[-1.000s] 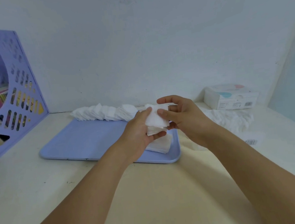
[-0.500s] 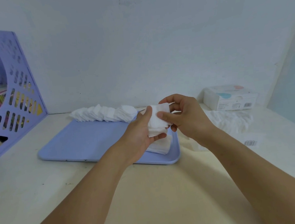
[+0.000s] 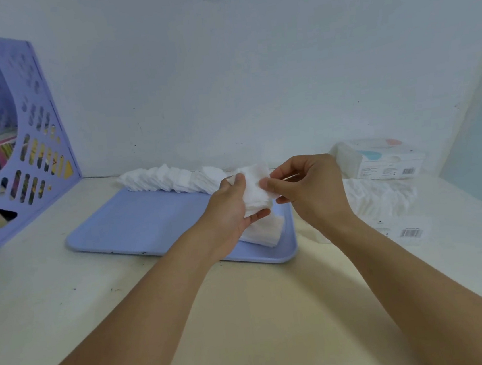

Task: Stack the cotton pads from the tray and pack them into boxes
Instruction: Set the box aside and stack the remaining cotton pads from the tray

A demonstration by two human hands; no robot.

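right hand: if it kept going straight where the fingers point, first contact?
Likely the held stack of cotton pads: the right hand points leftward at it, thumb already touching, with the left hand just behind. Depth unclear.

One head-worn camera looks forward and down, close over the table, facing the wall.

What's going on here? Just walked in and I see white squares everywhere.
A person is stacking cotton pads. The left hand grips a small stack of pads above the blue tray, and the right hand pinches its top edge. More pads lie along the tray's far edge; a box waits at right.
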